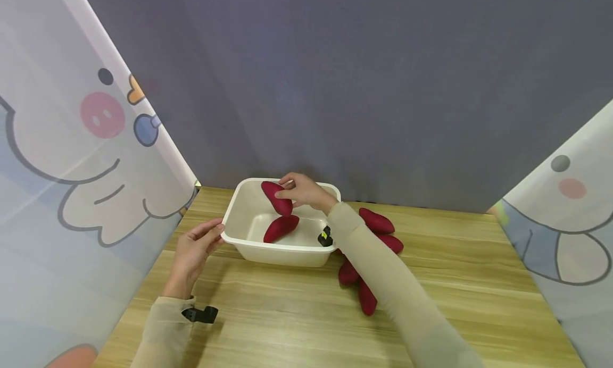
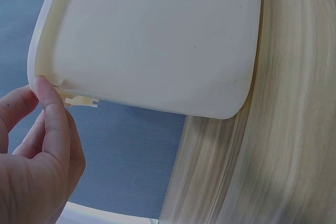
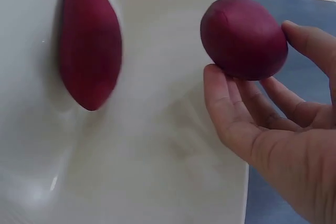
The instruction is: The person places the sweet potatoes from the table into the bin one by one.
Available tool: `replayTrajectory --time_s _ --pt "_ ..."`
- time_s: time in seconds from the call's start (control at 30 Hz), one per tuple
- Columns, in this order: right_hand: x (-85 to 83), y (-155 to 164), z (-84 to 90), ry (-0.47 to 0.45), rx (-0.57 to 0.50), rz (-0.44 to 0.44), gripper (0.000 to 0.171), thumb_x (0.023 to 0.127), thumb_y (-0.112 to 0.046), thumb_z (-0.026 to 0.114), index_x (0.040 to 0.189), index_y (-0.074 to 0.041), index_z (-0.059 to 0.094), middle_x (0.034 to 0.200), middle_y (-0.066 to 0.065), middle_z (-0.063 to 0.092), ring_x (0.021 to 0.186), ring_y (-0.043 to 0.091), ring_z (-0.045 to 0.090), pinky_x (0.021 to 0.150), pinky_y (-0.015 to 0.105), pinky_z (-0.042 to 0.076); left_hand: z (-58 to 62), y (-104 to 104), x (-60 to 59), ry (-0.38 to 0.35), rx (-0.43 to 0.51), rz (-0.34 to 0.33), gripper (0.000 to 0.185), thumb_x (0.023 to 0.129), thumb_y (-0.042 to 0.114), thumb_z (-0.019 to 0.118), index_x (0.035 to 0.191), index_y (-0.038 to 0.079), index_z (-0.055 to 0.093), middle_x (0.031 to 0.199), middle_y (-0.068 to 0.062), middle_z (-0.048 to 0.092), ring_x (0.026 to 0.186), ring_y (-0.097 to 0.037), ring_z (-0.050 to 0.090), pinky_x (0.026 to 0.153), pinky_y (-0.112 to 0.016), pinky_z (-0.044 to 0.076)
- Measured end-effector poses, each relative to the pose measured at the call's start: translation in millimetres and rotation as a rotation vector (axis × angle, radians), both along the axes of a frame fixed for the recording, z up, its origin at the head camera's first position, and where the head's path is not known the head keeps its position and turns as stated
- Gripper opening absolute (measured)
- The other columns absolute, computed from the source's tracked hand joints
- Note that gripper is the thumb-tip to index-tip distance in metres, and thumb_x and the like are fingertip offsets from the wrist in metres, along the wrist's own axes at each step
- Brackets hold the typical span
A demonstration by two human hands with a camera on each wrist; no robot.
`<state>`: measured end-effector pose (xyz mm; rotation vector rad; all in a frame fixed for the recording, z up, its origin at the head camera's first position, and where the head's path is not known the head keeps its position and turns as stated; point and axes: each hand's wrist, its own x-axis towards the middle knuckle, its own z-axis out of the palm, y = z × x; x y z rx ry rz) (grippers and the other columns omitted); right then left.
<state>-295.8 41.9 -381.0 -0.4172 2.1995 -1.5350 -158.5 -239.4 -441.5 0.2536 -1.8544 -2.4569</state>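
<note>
One dark-red tuber [image 1: 276,199] is pinched between thumb and fingers of the right hand [image 1: 306,191], held over the white tub [image 1: 287,256], apart from a second tuber [image 1: 281,228] lying inside. The tub is pinched at its near left corner by the left hand's [image 1: 195,248] fingers. More red tubers [image 1: 377,220], clustered on the wooden surface [image 1: 268,315] to the tub's right, are partly hidden by a sleeve [image 1: 392,283].

We've got deep crimson sweet potatoes [image 1: 281,228], a plain off-white tub [image 1: 284,254] by the far edge of our streaky yellow-brown wood-grain bench [image 1: 455,272], plain blue-grey curtain [image 1: 335,91] behind, pastel cartoon-print sheets [image 1: 38,198] off both sides.
</note>
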Motion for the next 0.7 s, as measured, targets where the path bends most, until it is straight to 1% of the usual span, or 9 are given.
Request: replayTrajectory --time_s 0.07,0.17,0.27,0.33,0.4,0.47,0.6,0.7 --pt "1.5 -1 -2.5 -0.004 0.009 0.013 0.044 0.092 -0.014 0.074 0.13 0.0 0.055 0.123 0.016 0.058 0.111 0.028 0.06 0.077 0.041 0.064 0.1 0 -0.6 0.001 0.002 -0.002 0.025 0.091 0.007 0.075 0.116 0.003 0.074 0.101 -0.002 0.07 0.082 -0.011 0.068 0.08 -0.022 0.06" --pt "3.3 -1 -2.8 0.002 0.014 0.018 0.047 0.093 -0.015 0.073 0.132 0.003 0.053 0.122 0.017 0.058 0.112 0.034 0.06 0.08 0.044 0.063 -0.1 1 -1.7 0.002 0.005 -0.003 0.023 0.091 0.006 0.075 0.114 0.003 0.075 0.101 -0.002 0.07 0.081 -0.011 0.068 0.08 -0.022 0.06" --pt "3.6 0 0.5 0.027 0.025 0.015 0.051 0.093 -0.016 0.073 0.134 0.005 0.052 0.117 0.016 0.06 0.107 0.037 0.062 0.081 0.044 0.063 -0.6 1 -2.8 0.003 0.007 -0.003 0.022 0.091 0.006 0.075 0.113 0.004 0.076 0.101 -0.002 0.071 0.081 -0.011 0.068 0.079 -0.022 0.06" --pt "4.3 1 5.2 0.056 0.041 0.02 0.051 0.093 -0.018 0.073 0.134 0.005 0.052 0.114 0.015 0.062 0.104 0.036 0.062 0.079 0.041 0.063 -1.1 1 -3.6 0.001 0.009 -0.002 0.02 0.091 0.006 0.075 0.112 0.005 0.076 0.1 -0.001 0.071 0.081 -0.011 0.068 0.079 -0.022 0.06" --pt "5.5 2 11.9 0.08 0.052 0.03 0.051 0.093 -0.019 0.073 0.134 0.004 0.053 0.113 0.014 0.063 0.104 0.036 0.063 0.077 0.038 0.063 -1.4 0 -4.3 -0.002 0.009 0.0 0.019 0.092 0.006 0.074 0.111 0.006 0.077 0.099 -0.001 0.07 0.081 -0.011 0.068 0.079 -0.022 0.06" --pt "8.3 4 21.4 0.094 0.057 0.044 0.051 0.094 -0.02 0.072 0.135 0.004 0.053 0.113 0.014 0.062 0.107 0.038 0.061 0.077 0.037 0.063 -1.4 0 -4.8 -0.002 0.007 0.002 0.019 0.092 0.006 0.074 0.111 0.006 0.077 0.099 -0.001 0.07 0.081 -0.011 0.068 0.079 -0.022 0.06" --pt "16.6 14 43.5 0.108 0.048 0.055 0.046 0.095 -0.02 0.071 0.133 0.001 0.055 0.116 0.014 0.061 0.114 0.041 0.059 0.079 0.037 0.062 -0.1 -1 -5.0 -0.002 0.006 0.002 0.021 0.092 0.007 0.074 0.113 0.005 0.076 0.1 -0.001 0.07 0.08 -0.011 0.068 0.079 -0.021 0.06" --pt "24.8 25 57.5 0.135 0.041 0.051 0.042 0.095 -0.019 0.071 0.131 -0.003 0.056 0.118 0.012 0.062 0.113 0.033 0.061 0.081 0.039 0.062 0.8 -1 -5.2 -0.004 0.015 0.002 0.022 0.092 0.006 0.074 0.113 0.004 0.076 0.1 -0.001 0.07 0.08 -0.011 0.068 0.079 -0.021 0.06"
